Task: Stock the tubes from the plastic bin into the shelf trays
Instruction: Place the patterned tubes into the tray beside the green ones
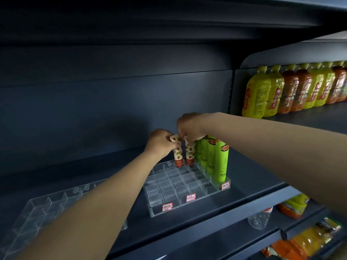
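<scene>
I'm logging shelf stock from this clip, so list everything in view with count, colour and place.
Strawberry tubes: two, cream with red print, upright in the back row of the right tray, one under each hand.
Green tubes: several, exact count unclear, bright green, standing along the right tray's right column.
Right tray: one, clear plastic, mid-shelf, most compartments bare.
Price tags: three, red and white, on that tray's front wall.
Left tray: one, clear, at the shelf's left end.
Drink bottles: a row, yellow and orange, on the neighbouring shelf to the right.
Snack packs: several, orange and yellow, on the shelves below.
Left hand: pinches the left strawberry tube.
Right hand: grips the right strawberry tube's top.
</scene>
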{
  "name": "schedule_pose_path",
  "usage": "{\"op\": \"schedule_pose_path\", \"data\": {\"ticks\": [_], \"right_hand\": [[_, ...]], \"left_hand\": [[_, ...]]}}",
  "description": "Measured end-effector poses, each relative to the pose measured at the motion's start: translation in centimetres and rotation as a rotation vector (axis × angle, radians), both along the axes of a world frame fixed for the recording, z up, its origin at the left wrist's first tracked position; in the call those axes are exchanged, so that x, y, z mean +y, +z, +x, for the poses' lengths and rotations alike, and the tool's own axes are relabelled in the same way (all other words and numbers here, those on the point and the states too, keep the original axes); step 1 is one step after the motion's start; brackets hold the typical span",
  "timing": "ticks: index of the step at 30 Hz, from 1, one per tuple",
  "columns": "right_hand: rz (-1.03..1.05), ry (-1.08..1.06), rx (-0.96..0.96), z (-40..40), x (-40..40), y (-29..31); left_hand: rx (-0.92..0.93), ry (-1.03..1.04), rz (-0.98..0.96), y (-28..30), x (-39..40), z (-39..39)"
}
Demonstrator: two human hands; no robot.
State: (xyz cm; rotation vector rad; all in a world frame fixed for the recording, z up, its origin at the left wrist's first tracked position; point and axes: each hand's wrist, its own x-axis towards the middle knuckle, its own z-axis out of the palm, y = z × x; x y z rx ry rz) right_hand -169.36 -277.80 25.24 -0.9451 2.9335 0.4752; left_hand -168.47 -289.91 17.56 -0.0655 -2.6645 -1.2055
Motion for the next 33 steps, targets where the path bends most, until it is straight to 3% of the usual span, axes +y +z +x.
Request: {"op": "schedule_pose_path", "data": {"ticks": [24,33], "right_hand": [[-0.058,-0.003,0.053,0.4,0.4,1.4],[-0.06,0.002,0.085,2.1,1.2,3.2]], "left_hand": [[-0.007,0.008,-0.002,1.5,0.2,0.6],[0.005,0.01,-0.153,3.6,-0.3,2.1]]}}
